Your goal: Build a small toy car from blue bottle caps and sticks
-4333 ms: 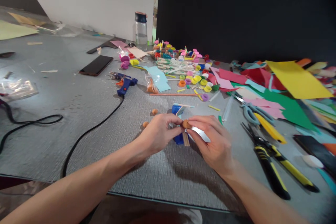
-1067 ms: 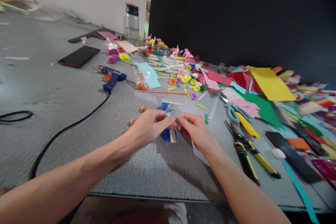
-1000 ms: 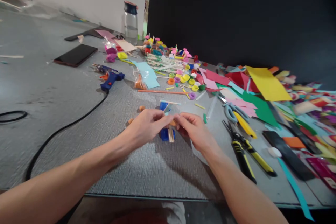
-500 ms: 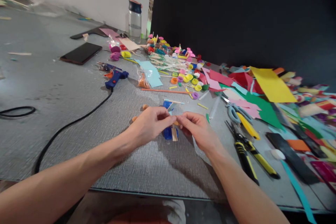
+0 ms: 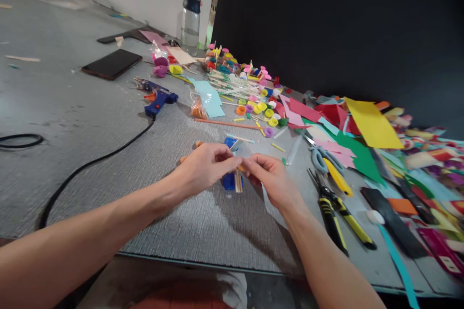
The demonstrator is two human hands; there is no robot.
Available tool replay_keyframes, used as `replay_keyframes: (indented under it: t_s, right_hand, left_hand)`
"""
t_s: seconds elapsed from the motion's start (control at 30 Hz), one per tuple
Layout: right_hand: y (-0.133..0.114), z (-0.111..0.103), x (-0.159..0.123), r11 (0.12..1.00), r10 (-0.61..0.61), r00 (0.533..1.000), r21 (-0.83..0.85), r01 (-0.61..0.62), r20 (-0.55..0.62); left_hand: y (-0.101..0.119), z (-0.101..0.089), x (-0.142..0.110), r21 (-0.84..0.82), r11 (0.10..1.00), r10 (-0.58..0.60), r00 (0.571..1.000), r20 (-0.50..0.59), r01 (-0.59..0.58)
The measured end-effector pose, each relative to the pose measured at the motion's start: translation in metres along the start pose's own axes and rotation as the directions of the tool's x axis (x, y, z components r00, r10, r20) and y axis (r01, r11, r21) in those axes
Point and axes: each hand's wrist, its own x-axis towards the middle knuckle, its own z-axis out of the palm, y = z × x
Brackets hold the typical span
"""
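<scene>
My left hand [image 5: 205, 166] and my right hand [image 5: 270, 178] meet above the grey table [image 5: 108, 154], fingertips pinched together on a small orange-brown piece [image 5: 241, 168] that is mostly hidden between them. Just beneath the fingertips lies a blue piece with short wooden sticks [image 5: 234, 182]. A second blue piece [image 5: 230, 143] lies just beyond my hands. Small orange bits [image 5: 198, 144] lie by my left hand. A strip of clear film [image 5: 270, 205] lies under my right wrist.
A blue glue gun [image 5: 159, 99] with a black cord [image 5: 94, 164] lies at the left, a phone [image 5: 111, 63] and a water bottle [image 5: 190, 21] beyond. Coloured caps [image 5: 266, 113], sticks and paper sheets [image 5: 369, 123] spread right. Scissors [image 5: 328, 161] and yellow-black pliers [image 5: 337, 215] lie near my right arm.
My hands stay pinched together on the small piece over the same spot. Only the camera view has shifted slightly.
</scene>
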Motion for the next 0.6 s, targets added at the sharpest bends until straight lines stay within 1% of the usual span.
replay_keyframes:
  t_s: [0.2, 0.33, 0.53, 0.6]
  right_hand:
    - [-0.0003, 0.0017, -0.0006, 1.0, 0.003, 1.0, 0.009, -0.003, -0.013]
    - [0.0016, 0.0005, -0.0009, 1.0, -0.008, 1.0, 0.02, 0.009, -0.006]
    - [0.0006, 0.0011, -0.0014, 1.0, 0.009, 1.0, 0.006, -0.009, -0.011]
    - [-0.0006, 0.0016, -0.0017, 1.0, 0.009, 1.0, -0.001, -0.009, -0.012]
  left_hand:
    - [-0.0036, 0.0, 0.0019, -0.02, 1.0, 0.005, 1.0, 0.019, -0.005]
    - [-0.0016, -0.0004, 0.002, -0.017, 1.0, 0.005, 1.0, 0.002, -0.005]
    - [-0.0034, -0.0007, 0.001, -0.049, 0.999, 0.011, 1.0, -0.008, -0.011]
    - [-0.0026, -0.0009, 0.0011, -0.032, 0.999, 0.004, 1.0, -0.016, -0.005]
